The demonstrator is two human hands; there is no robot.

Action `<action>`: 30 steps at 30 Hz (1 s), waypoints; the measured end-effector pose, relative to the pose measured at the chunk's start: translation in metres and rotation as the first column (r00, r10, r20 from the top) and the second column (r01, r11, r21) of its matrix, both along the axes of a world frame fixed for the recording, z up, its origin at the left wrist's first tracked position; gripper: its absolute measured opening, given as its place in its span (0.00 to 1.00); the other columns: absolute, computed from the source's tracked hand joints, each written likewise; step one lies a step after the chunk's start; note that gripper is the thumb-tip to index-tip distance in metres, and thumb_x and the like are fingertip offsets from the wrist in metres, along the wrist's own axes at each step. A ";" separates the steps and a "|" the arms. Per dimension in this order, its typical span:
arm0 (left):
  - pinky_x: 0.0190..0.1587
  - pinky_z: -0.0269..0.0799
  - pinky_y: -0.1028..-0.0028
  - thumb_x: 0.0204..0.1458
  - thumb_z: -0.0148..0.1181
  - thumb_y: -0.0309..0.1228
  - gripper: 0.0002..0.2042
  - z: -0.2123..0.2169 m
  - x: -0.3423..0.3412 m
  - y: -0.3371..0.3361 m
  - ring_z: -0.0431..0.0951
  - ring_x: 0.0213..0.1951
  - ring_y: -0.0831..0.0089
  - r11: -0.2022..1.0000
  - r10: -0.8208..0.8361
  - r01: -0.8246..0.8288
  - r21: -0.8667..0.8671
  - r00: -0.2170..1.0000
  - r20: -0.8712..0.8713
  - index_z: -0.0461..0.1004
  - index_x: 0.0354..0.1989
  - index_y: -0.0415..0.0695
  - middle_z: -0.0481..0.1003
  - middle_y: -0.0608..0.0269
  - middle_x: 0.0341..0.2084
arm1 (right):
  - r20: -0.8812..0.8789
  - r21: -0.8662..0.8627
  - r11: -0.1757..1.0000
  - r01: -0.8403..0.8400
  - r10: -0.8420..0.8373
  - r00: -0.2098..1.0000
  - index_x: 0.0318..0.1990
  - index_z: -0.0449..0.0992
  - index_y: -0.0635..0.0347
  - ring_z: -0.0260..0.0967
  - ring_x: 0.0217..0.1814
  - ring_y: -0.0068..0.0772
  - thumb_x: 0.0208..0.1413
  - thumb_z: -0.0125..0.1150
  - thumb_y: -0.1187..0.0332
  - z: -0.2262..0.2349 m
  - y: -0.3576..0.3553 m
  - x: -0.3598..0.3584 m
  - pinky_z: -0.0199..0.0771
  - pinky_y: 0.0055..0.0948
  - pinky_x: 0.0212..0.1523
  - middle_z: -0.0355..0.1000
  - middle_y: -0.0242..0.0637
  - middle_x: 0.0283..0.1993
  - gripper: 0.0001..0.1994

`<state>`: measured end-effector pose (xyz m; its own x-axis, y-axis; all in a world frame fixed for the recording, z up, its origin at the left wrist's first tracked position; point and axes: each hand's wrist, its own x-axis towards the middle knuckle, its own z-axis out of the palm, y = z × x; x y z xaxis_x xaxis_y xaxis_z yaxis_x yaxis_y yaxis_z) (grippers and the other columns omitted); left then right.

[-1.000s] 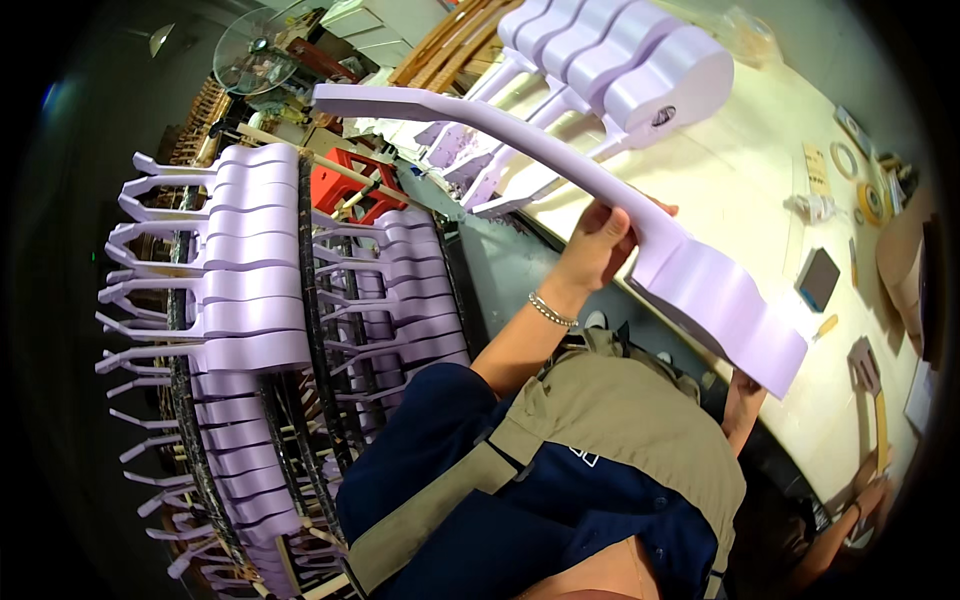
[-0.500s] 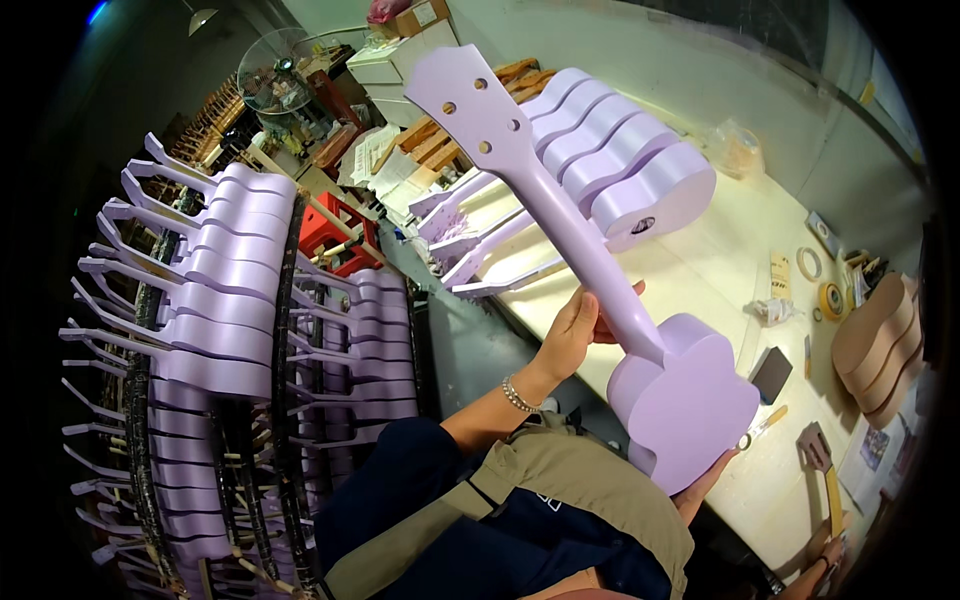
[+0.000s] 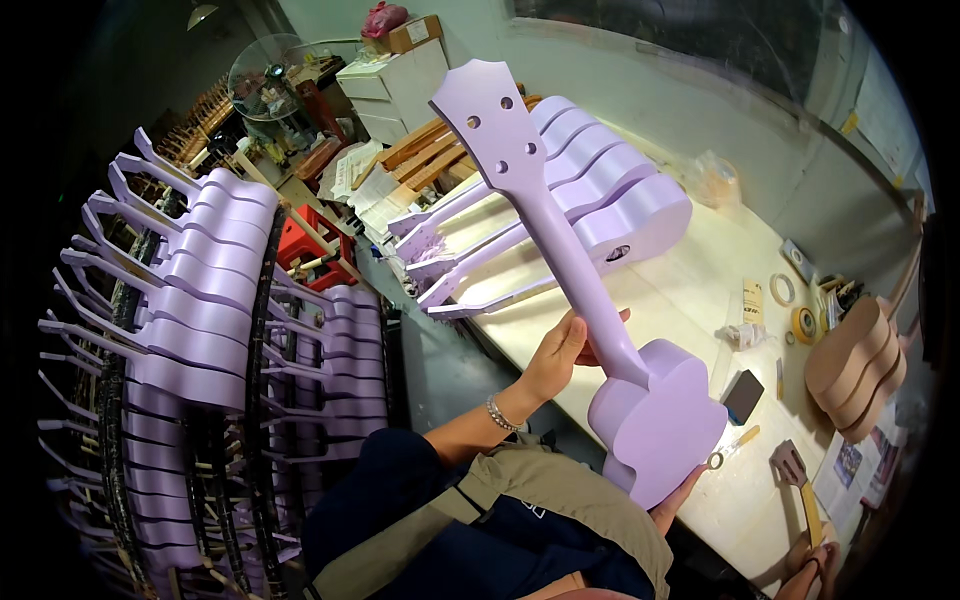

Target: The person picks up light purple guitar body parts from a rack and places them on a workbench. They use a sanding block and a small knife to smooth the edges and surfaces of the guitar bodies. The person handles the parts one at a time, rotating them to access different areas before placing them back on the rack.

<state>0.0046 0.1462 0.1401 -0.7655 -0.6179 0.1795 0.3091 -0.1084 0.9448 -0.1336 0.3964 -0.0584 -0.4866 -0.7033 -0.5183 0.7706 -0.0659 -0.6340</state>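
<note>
A light purple ukulele body with its neck point(image 3: 658, 425) is held up in front of me, its plain back turned my way. The headstock points up and to the far left and has several peg holes but no pegs or strings. My left hand point(image 3: 553, 362), with a beaded bracelet at the wrist, is closed round the neck near where it joins the body. Under the lower end of the body, my right hand point(image 3: 680, 500) supports the rim; most of its fingers are hidden behind the instrument.
More purple ukuleles point(image 3: 640, 215) lie in a row on the cream table point(image 3: 700, 270). A rack of them point(image 3: 205, 290) stands left, near a red stool point(image 3: 312, 248). Tape rolls point(image 3: 803, 325), a dark block point(image 3: 743, 397) and bare wooden bodies point(image 3: 855, 370) lie right. Another person's hand point(image 3: 805, 572) shows at lower right.
The ukulele's neck has swung a little more upright, its headstock shifting right against the table. Both hands keep their hold. The whole view has shifted slightly.
</note>
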 end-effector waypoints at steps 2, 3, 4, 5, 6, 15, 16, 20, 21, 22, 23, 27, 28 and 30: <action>0.46 0.71 0.73 0.60 0.31 0.47 0.23 -0.004 -0.004 0.002 0.74 0.42 0.73 0.999 0.022 -0.022 0.048 1.000 -0.006 0.58 0.54 0.41 0.66 0.56 0.53 | 0.003 -0.011 1.000 -0.003 0.003 1.000 0.51 0.61 0.66 0.62 0.33 0.18 0.41 0.65 0.73 0.001 0.006 0.002 0.65 0.19 0.35 0.66 0.40 0.40 0.27; 0.48 0.69 0.72 0.59 0.34 0.50 0.26 -0.005 -0.008 -0.007 0.71 0.46 0.72 0.998 0.040 -0.040 0.037 0.999 -0.006 0.56 0.56 0.41 0.67 0.55 0.51 | -0.012 -0.032 0.999 -0.008 0.008 1.000 0.51 0.61 0.66 0.62 0.33 0.18 0.42 0.65 0.73 0.002 0.003 -0.001 0.65 0.19 0.34 0.66 0.40 0.40 0.27; 0.50 0.67 0.71 0.57 0.38 0.51 0.30 -0.007 -0.012 -0.015 0.70 0.48 0.70 0.998 0.001 0.006 0.064 0.994 -0.110 0.52 0.60 0.41 0.69 0.56 0.49 | -0.019 -0.053 0.998 -0.012 0.011 1.000 0.51 0.61 0.66 0.62 0.33 0.18 0.42 0.65 0.73 0.005 0.005 -0.002 0.65 0.18 0.34 0.66 0.40 0.39 0.27; 0.51 0.65 0.70 0.55 0.43 0.53 0.34 -0.001 -0.017 -0.015 0.70 0.48 0.67 0.992 0.050 -0.027 0.123 0.982 -0.184 0.49 0.62 0.40 0.70 0.58 0.44 | -0.020 -0.068 0.997 -0.023 0.022 1.000 0.50 0.62 0.67 0.62 0.32 0.17 0.42 0.65 0.73 0.009 0.006 -0.001 0.65 0.18 0.33 0.67 0.40 0.39 0.27; 0.53 0.65 0.67 0.52 0.46 0.54 0.34 -0.007 -0.018 -0.030 0.70 0.49 0.63 0.983 -0.060 0.109 0.147 0.952 -0.299 0.53 0.60 0.40 0.71 0.60 0.40 | -0.020 -0.089 0.995 -0.037 0.035 0.999 0.50 0.62 0.67 0.61 0.32 0.17 0.42 0.65 0.73 0.012 0.005 -0.002 0.65 0.18 0.33 0.67 0.40 0.39 0.26; 0.48 0.68 0.59 0.49 0.49 0.56 0.25 0.009 -0.022 -0.030 0.75 0.42 0.60 0.983 -0.020 0.063 0.170 0.970 -0.244 0.65 0.36 0.43 0.69 0.65 0.25 | -0.190 0.001 1.000 -0.001 0.001 0.982 0.49 0.63 0.69 0.63 0.32 0.19 0.44 0.61 0.78 0.083 0.015 0.048 0.66 0.17 0.32 0.67 0.45 0.38 0.22; 0.50 0.67 0.60 0.48 0.50 0.56 0.26 0.010 -0.024 -0.027 0.75 0.41 0.61 0.981 -0.071 0.109 0.157 0.971 -0.230 0.64 0.37 0.41 0.69 0.64 0.25 | -0.157 -0.030 0.997 -0.065 0.059 0.986 0.49 0.63 0.68 0.64 0.33 0.20 0.43 0.64 0.75 0.076 0.017 0.045 0.67 0.19 0.33 0.67 0.44 0.39 0.24; 0.51 0.66 0.62 0.51 0.54 0.47 0.20 0.011 -0.025 -0.019 0.74 0.42 0.61 0.965 -0.132 0.186 0.185 0.953 -0.271 0.63 0.40 0.42 0.70 0.61 0.27 | -0.291 0.012 0.987 -0.160 0.156 0.944 0.47 0.67 0.67 0.68 0.35 0.26 0.54 0.52 0.55 0.077 0.018 0.045 0.68 0.18 0.34 0.70 0.42 0.39 0.22; 0.51 0.66 0.62 0.51 0.54 0.46 0.20 0.009 -0.026 -0.019 0.74 0.42 0.61 0.964 -0.158 0.207 0.164 0.950 -0.270 0.64 0.41 0.42 0.70 0.61 0.27 | -0.271 0.010 0.985 -0.174 0.170 0.948 0.47 0.66 0.67 0.69 0.35 0.27 0.54 0.51 0.53 0.074 0.017 0.043 0.69 0.18 0.34 0.70 0.42 0.40 0.24; 0.52 0.66 0.62 0.51 0.55 0.45 0.19 0.011 -0.027 -0.017 0.74 0.40 0.63 0.960 -0.170 0.222 0.171 0.947 -0.274 0.64 0.41 0.41 0.70 0.61 0.27 | -0.214 -0.003 0.981 -0.194 0.189 0.958 0.48 0.66 0.67 0.69 0.35 0.27 0.54 0.50 0.52 0.065 0.014 0.040 0.69 0.19 0.34 0.70 0.43 0.40 0.25; 0.51 0.66 0.62 0.51 0.55 0.44 0.19 0.015 -0.026 -0.015 0.74 0.39 0.63 0.961 -0.169 0.217 0.170 0.952 -0.257 0.65 0.41 0.41 0.70 0.61 0.27 | -0.121 -0.035 0.975 -0.221 0.215 0.969 0.48 0.66 0.67 0.70 0.35 0.28 0.54 0.49 0.50 0.052 0.008 0.036 0.70 0.19 0.33 0.70 0.43 0.41 0.26; 0.45 0.71 0.63 0.51 0.58 0.36 0.15 0.033 -0.028 -0.017 0.76 0.33 0.69 0.975 -0.212 0.221 0.006 0.940 -0.266 0.65 0.41 0.40 0.73 0.61 0.27 | 0.209 -0.184 0.944 -0.272 0.308 0.928 0.50 0.65 0.68 0.71 0.34 0.31 0.55 0.44 0.45 -0.010 -0.010 0.016 0.72 0.21 0.32 0.70 0.45 0.42 0.30; 0.45 0.72 0.64 0.51 0.58 0.34 0.14 0.036 -0.029 -0.016 0.76 0.31 0.71 0.975 -0.219 0.219 -0.031 0.941 -0.257 0.65 0.40 0.40 0.73 0.62 0.27 | 0.250 -0.200 0.943 -0.268 0.313 0.916 0.50 0.64 0.68 0.71 0.34 0.32 0.55 0.43 0.43 -0.011 -0.009 0.016 0.73 0.21 0.32 0.70 0.46 0.43 0.32; 0.44 0.72 0.66 0.50 0.59 0.33 0.14 0.044 -0.032 -0.012 0.76 0.30 0.71 0.980 -0.187 0.198 0.017 0.949 -0.255 0.65 0.41 0.41 0.73 0.61 0.25 | 0.268 -0.215 0.940 -0.264 0.317 0.910 0.51 0.64 0.68 0.72 0.34 0.33 0.55 0.40 0.40 -0.010 -0.010 0.016 0.74 0.22 0.32 0.69 0.47 0.44 0.34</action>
